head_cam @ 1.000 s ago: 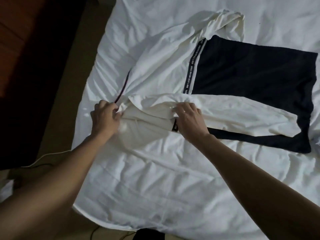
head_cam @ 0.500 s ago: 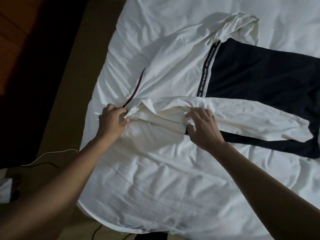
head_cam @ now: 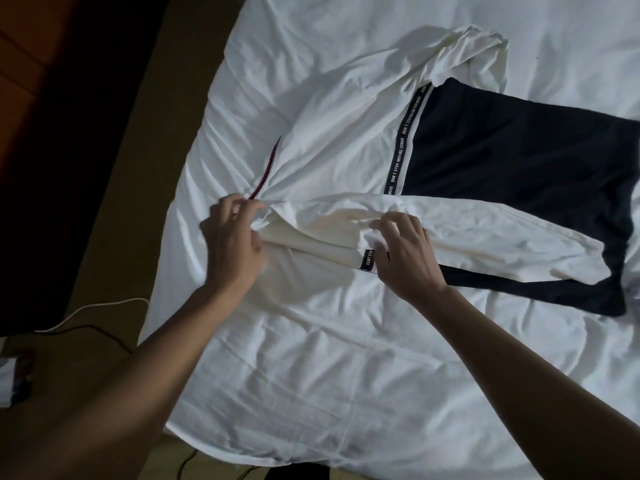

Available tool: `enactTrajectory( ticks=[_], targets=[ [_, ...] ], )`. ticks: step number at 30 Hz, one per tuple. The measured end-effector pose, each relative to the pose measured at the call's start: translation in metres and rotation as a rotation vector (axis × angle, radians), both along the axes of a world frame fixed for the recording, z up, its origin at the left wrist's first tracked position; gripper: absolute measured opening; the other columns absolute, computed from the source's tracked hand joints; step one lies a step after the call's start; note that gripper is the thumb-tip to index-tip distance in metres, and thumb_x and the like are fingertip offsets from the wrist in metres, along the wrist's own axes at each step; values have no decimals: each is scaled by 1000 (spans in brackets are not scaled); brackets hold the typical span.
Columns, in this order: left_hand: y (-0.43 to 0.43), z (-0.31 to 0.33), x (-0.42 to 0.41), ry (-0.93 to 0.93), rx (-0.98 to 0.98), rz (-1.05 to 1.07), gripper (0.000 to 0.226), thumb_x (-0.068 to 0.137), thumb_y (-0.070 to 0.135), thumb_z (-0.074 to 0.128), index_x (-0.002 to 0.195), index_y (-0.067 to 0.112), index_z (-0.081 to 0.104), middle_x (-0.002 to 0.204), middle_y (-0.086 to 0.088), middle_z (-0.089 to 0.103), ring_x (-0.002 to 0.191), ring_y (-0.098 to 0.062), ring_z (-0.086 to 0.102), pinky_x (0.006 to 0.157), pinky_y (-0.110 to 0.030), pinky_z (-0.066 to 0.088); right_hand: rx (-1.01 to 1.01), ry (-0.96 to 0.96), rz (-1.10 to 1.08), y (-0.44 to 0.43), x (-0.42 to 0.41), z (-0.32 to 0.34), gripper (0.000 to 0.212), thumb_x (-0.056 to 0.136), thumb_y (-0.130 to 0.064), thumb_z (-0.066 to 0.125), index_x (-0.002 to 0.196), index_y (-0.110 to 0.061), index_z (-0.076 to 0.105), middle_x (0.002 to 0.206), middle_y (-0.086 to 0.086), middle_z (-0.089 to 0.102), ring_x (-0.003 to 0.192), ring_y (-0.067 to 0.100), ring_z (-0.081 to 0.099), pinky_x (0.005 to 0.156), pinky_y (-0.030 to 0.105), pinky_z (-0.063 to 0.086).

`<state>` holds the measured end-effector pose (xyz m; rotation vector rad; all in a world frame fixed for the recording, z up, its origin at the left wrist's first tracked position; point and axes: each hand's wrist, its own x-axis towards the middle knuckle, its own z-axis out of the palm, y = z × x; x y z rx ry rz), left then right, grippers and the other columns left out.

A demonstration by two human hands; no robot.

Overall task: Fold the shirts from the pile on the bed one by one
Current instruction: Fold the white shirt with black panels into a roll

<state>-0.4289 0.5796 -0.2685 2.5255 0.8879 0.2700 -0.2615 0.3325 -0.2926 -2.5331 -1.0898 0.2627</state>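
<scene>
Since half a second ago, my left hand has eased out of its tight fist at the neck of the shirt, and the short printed strip beside my right thumb has come into sight. That left hand is blurred, fingers bent against the cloth; I cannot tell whether it holds any. My right hand pinches the folded white edge. The white-and-black shirt lies spread on the bed, one sleeve laid across its body.
</scene>
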Motion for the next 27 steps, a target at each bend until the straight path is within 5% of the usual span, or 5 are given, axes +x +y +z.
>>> enactTrajectory(
  ticks=[5, 10, 16, 20, 27],
  targets=[
    [-24, -14, 46, 60, 95, -190, 47, 83, 9, 66, 128, 16, 59, 125, -7, 54, 119, -32, 52, 100, -51, 41, -94, 12, -52, -25, 10, 0, 58, 68, -1, 56, 125, -14, 59, 132, 7, 54, 121, 33, 48, 101, 46, 39],
    [5, -23, 46, 104, 108, -259, 23, 85, 1, 66, 102, 16, 67, 102, -5, 62, 99, -34, 59, 86, -52, 49, -136, -78, -30, -64, 24, -13, 61, 66, 8, 57, 124, -13, 61, 130, 8, 56, 118, 34, 51, 105, 46, 38],
    [13, -18, 39, 5, -131, -42, 15, 95, 1, 63, 96, 15, 65, 98, 0, 60, 89, -15, 58, 80, -27, 48, -131, -79, -38, -80, 31, -17, 64, 67, 13, 58, 125, -12, 60, 130, 11, 54, 119, 37, 50, 103, 47, 39],
    [-7, -17, 39, 57, 34, -64, 29, 88, -5, 64, 108, 15, 67, 114, -7, 57, 108, -31, 55, 91, -45, 46, -157, -77, -25, -95, 34, -11, 74, 61, 9, 56, 132, -11, 58, 139, 12, 51, 129, 38, 46, 107, 50, 38],
    [-83, -32, 74, 48, 85, -603, 31, 79, 13, 69, 109, 13, 69, 110, -7, 60, 98, -31, 59, 86, -47, 46, -194, -159, -166, -145, 63, -15, 82, 57, 19, 59, 135, -8, 58, 142, 16, 53, 131, 39, 46, 111, 53, 34]
  ],
)
